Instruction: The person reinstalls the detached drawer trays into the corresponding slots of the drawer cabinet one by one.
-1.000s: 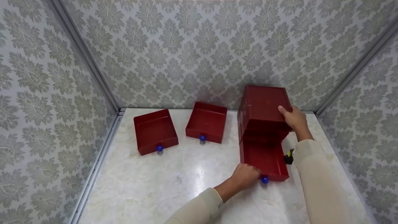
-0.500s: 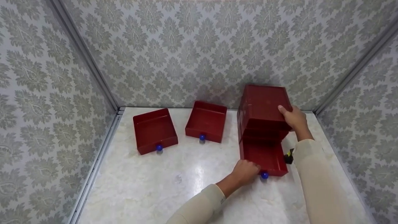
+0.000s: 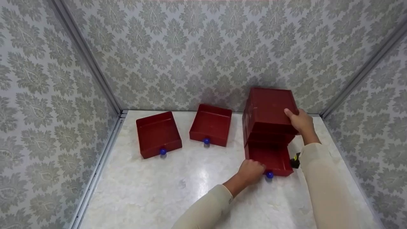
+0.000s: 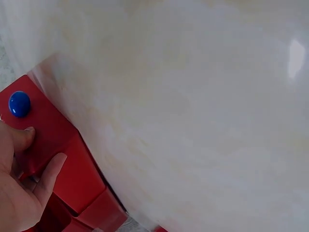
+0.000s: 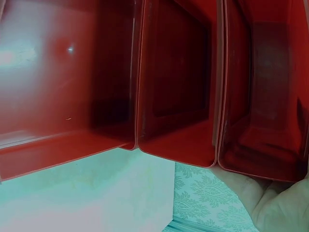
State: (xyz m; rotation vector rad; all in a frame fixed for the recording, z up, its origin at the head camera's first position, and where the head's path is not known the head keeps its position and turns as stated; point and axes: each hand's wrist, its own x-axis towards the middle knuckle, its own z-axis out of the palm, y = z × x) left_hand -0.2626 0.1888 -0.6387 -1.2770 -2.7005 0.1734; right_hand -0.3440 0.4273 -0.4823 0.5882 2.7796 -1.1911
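A red drawer cabinet (image 3: pixel 272 103) stands at the back right, its two upper slots hollow in the right wrist view. Its lowest drawer (image 3: pixel 268 156) juts out at the front and has a blue round knob (image 3: pixel 269 174). My left hand (image 3: pixel 251 171) grips this drawer's front left corner; in the left wrist view the thumb lies on the front face beside the blue knob (image 4: pixel 20 104). With my right hand (image 3: pixel 301 121) I hold the cabinet's upper right edge, thumb on top and the other fingers mostly hidden down its side.
Two more red drawers, a left one (image 3: pixel 159 133) and a middle one (image 3: pixel 211 124), sit on the marbled table (image 3: pixel 152 190), each with a blue knob. A small black-and-yellow object (image 3: pixel 295 161) lies right of the cabinet. Patterned walls (image 3: pixel 203 57) enclose the table's back and sides.
The lowest drawer has slid further back into the cabinet, with my left hand moving along on its corner. My right hand has stayed on the cabinet.
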